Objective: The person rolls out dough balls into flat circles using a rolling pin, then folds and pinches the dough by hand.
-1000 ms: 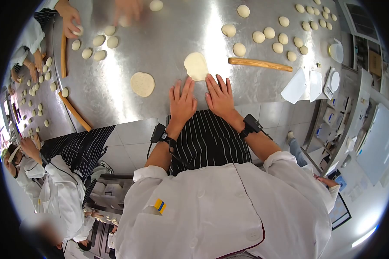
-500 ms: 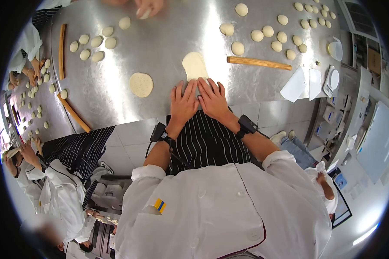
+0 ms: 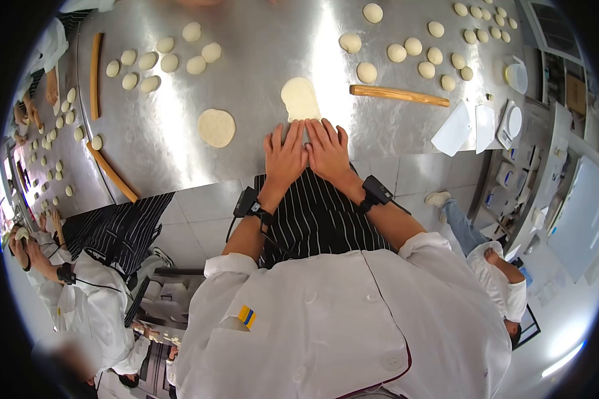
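Observation:
An elongated flattened piece of dough (image 3: 300, 98) lies on the steel table in front of me. My left hand (image 3: 287, 154) touches its near edge with the fingertips, fingers stretched out. Beside it, my right hand (image 3: 327, 151) presses the same edge, its fingers extended too. The two hands meet at the thumbs, and the fingertips partly cover the dough's near end. To the left lies a round flat dough disc (image 3: 217, 128), touched by neither hand.
A wooden rolling pin (image 3: 399, 96) lies to the right, near white scrapers (image 3: 453, 130) and a scale (image 3: 510, 124). Several dough balls (image 3: 397, 53) sit at both sides. Another rolling pin (image 3: 96, 76) is at the left. Co-workers stand at the left side table (image 3: 86, 193).
Both hands stay at the dough's near edge, barely shifted. At the top, a co-worker's hands have drawn back and two more dough balls show. A person at the right has moved.

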`<state>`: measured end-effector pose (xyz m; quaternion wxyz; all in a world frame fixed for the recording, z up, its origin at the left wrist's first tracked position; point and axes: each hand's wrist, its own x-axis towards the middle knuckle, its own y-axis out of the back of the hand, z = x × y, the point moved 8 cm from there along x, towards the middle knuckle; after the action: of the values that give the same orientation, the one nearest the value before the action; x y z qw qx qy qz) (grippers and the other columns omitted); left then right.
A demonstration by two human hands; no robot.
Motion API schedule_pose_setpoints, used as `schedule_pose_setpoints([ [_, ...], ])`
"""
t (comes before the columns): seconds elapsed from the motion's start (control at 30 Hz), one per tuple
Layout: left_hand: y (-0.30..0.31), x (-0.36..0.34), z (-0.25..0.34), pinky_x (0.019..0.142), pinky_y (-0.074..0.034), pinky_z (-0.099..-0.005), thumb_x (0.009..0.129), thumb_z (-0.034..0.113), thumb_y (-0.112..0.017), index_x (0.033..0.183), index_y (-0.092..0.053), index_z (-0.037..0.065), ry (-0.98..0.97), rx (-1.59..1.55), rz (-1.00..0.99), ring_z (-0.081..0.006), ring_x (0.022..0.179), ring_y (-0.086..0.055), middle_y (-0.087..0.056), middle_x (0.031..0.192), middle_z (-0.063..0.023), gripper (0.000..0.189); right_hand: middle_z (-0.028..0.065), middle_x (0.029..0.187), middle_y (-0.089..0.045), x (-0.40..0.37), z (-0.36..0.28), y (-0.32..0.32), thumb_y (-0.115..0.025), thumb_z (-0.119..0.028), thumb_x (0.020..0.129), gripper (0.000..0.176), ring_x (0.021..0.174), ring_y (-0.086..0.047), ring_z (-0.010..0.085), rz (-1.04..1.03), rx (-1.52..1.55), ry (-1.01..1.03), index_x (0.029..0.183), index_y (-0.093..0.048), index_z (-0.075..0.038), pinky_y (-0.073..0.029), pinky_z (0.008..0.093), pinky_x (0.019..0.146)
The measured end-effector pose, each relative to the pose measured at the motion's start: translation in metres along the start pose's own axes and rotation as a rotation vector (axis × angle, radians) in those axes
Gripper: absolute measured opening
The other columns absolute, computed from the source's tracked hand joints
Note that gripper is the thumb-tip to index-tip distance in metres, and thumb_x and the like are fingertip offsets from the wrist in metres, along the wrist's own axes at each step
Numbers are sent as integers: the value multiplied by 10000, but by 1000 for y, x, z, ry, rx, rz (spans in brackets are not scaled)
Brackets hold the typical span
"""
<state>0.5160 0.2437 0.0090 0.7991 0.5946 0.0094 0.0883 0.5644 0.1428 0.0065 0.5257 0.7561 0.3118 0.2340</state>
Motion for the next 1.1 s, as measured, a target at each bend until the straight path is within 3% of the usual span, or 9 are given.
schedule_pose_setpoints([
  [0.4,-3,-5,-2,1108,-336,-547,927,242,-619,1503,-580,53,46,-12,11,-350,1379,-439,-510,1599,-48,608,71,1580,-511,-5,10,8,-608,-314,1007,600,1439,-437,311,12,-31,-67,1547,-538,-62,-306,524,1155],
  [0.53,0,-1,3,1103,-334,-548,920,240,-623,1516,-573,59,28,-26,73,-349,1384,-436,-518,1595,-48,624,54,1622,-485,1,9,8,-598,-323,1012,613,1479,-414,292,7,-48,-57,1566,-522,-74,-298,531,1158],
  [0.7,1,-7,1,1098,-335,-552,920,233,-624,1516,-571,53,67,-25,13,-357,1391,-434,-517,1601,-50,625,41,1668,-444,-5,8,9,-585,-326,1019,632,1524,-376,272,-24,-93,-54,1593,-492,-79,-285,530,1165],
  [0.87,15,13,-8,1086,-342,-578,935,237,-617,1509,-573,36,98,-69,97,-372,1387,-444,-494,1624,-53,610,49,1677,-437,-1,21,15,-582,-323,1024,649,1543,-367,278,7,57,-135,1614,-459,-81,-271,524,1186],
  [1.1,-1,22,-7,1227,-202,-650,984,282,-591,1608,-439,27,82,-98,-117,-411,1600,-250,-388,1712,-77,690,56,1708,-392,-6,19,20,-584,-299,1025,654,1566,-346,283,-60,-59,-69,1621,-438,-74,-263,533,1197],
])
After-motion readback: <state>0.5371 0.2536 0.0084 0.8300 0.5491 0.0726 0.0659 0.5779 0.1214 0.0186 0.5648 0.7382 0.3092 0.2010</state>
